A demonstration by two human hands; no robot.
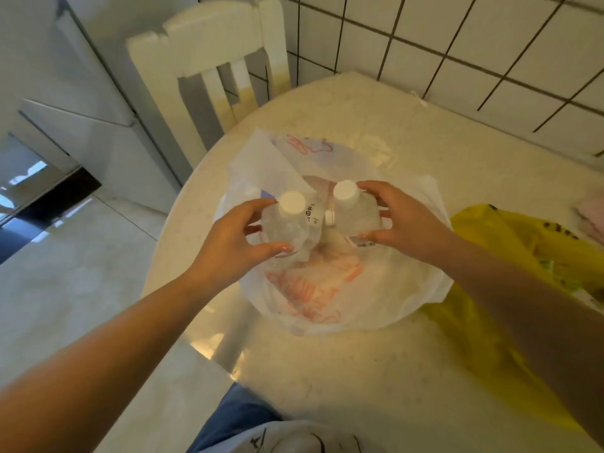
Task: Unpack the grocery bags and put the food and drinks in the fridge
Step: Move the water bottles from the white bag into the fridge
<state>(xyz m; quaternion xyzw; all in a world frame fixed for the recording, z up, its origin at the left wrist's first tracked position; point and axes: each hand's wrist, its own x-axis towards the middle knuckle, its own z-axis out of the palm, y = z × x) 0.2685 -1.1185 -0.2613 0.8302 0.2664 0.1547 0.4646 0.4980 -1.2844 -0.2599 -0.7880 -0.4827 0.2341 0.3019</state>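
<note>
Left hand [235,238] grips left bottle [289,220], right hand [403,220] grips right bottle [354,207]; both upright, caps up, over white bag [327,289].

- A round table [376,371] with a pale, glossy, lightly speckled top fills the middle and right; its curved edge runs down the left side
- A white wooden chair [209,57] with a slatted back stands at the table's far edge; its seat is tucked under the top
- A wall of white tiles [457,37] with dark grout lines rises just behind the table on the right
- A pale, shiny floor [65,256] spreads to the left of the table
- A pinkish cloth [591,214] lies at the far right edge of the table; what it is cannot be told
</note>
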